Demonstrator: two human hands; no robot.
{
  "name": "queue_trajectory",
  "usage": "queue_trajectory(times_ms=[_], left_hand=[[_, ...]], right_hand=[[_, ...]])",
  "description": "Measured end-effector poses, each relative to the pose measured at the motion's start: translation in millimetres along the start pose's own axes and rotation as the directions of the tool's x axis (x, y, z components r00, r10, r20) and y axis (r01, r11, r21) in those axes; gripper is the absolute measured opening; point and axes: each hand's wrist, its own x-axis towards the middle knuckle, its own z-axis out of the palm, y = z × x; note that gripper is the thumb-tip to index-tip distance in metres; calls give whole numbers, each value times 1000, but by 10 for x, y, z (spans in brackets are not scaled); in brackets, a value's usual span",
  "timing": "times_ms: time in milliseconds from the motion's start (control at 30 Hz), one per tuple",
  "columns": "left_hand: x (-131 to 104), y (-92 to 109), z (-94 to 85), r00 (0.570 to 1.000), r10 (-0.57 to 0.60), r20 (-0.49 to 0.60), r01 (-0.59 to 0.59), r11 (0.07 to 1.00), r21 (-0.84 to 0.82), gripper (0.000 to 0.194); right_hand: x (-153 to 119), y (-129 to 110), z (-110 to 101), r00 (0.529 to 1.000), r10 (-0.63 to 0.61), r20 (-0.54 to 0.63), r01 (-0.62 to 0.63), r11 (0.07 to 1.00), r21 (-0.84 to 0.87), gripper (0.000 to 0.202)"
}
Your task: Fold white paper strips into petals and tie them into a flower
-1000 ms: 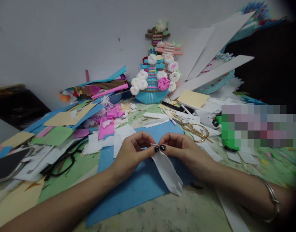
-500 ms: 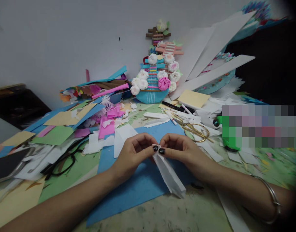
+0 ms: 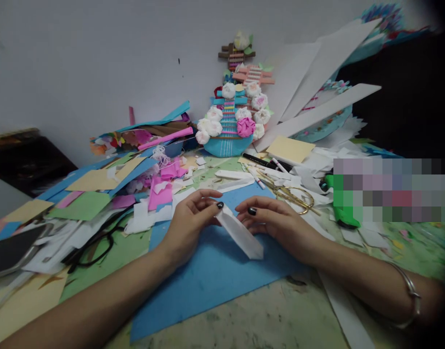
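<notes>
Currently pinching a white paper strip (image 3: 242, 235) above a blue sheet (image 3: 207, 276)

Grips the upper end of the strip between the thumb and fingers of the left hand (image 3: 189, 223), thumb on top. Lets the strip slope down toward the right, pointed lower end out over the blue sheet. Holds the right hand (image 3: 283, 223) just beside the strip, with thumb and forefinger spread apart. Cannot tell about contact between the other right fingers and the paper. Wears dark polish on both thumbnails and a silver bangle (image 3: 414, 295) on the right arm.

Works at a stained green table (image 3: 251, 325), strewn with paper. Has gold scissors (image 3: 298, 196) just beyond the right hand and, farther back, black markers (image 3: 260, 160) near a pale yellow pad (image 3: 293, 148). Has a long white paper piece (image 3: 344, 310) partly under the right forearm. Has at far right a green object (image 3: 340, 198), partly hidden by a pixelated patch.

Has on the left, beyond the forearm, black-framed glasses (image 3: 110, 247) near a dark-screened device (image 3: 19, 247). Has behind these a green paper square (image 3: 79, 204), pink paper (image 3: 159, 194) and a tangle of pale string (image 3: 160, 154).

Faces, before the wall (image 3: 99, 48), a blue paper craft (image 3: 227, 145) strung with white threads, flanked by white paper flowers (image 3: 214, 127) and a bright pink flower (image 3: 246, 127).
</notes>
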Motion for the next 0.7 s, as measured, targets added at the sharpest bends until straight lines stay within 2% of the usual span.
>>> queue_trajectory(times_ms=[167,300,500,700], left_hand=[[68,10,-62,989,-3,-146,-7,998,-68,29],[93,-9,-82,983,10,-185,-27,996,-90,28],[88,6,-69,985,-33,-169,15,994,-107,23],[92,15,-95,994,-66,-89,61,996,-58,18]], right_hand=[[21,-3,-78,997,23,78,-23,1000,-5,39],[36,-16,-76,1000,22,-12,-22,999,-34,38],[71,2,-132,987,-79,-138,70,995,-69,22],[119,5,-243,974,-61,-219,64,998,7,20]])
